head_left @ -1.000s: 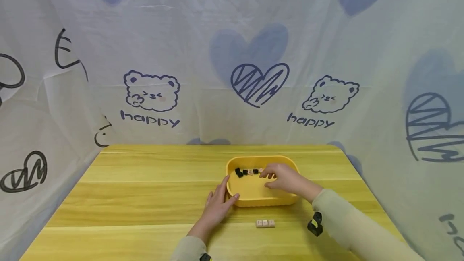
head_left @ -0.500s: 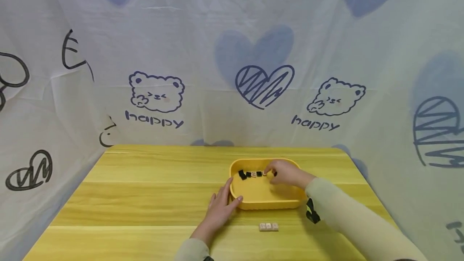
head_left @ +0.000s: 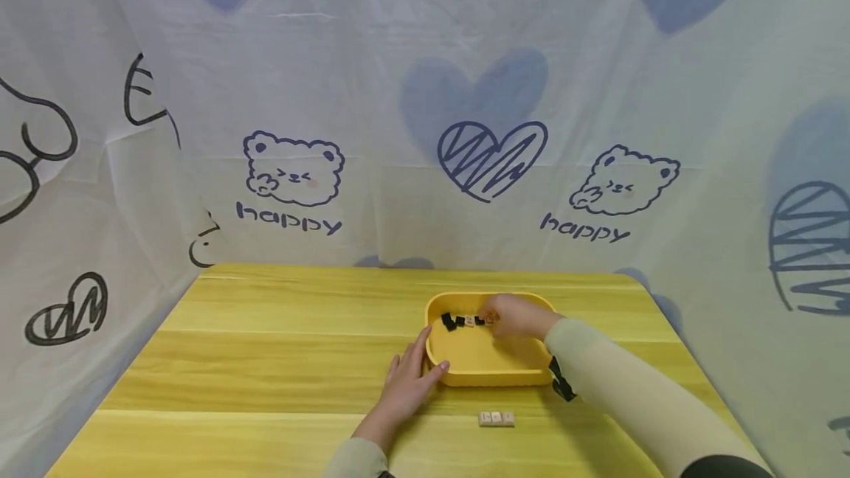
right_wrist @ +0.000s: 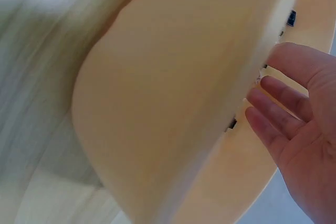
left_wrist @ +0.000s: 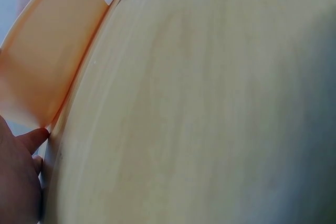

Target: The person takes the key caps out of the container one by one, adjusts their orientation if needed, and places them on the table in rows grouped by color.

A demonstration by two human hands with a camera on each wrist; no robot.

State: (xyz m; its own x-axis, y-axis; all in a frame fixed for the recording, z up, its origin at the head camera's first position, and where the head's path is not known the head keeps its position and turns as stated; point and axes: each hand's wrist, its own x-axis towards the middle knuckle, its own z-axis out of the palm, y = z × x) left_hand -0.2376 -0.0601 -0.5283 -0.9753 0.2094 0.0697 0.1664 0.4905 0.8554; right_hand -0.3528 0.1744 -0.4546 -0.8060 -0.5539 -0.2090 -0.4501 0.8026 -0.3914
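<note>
In the head view a yellow plastic tray [head_left: 494, 378] stands on the wooden table. Along its far side lies a row of small black pieces [head_left: 448, 321] and small cream square pieces [head_left: 469, 321] with faint marks. My right hand [head_left: 518, 317] reaches into the tray, its fingertips down at the right end of that row. In the right wrist view, the tray rim hides part of the row, and I cannot tell whether thumb and finger pinch a piece. My left hand [head_left: 406, 387] rests against the tray's left near corner, fingers extended and thumb at the front edge.
Three cream square pieces [head_left: 496, 419] with marks sit side by side on the table [head_left: 299, 375], in front of the tray. A pale printed cloth [head_left: 392, 94] hangs behind the table and at both sides.
My right hand has lowered from above the tray to the right end of the row, fingers drawn together. The view has shifted slightly; the left hand stays at the tray.
</note>
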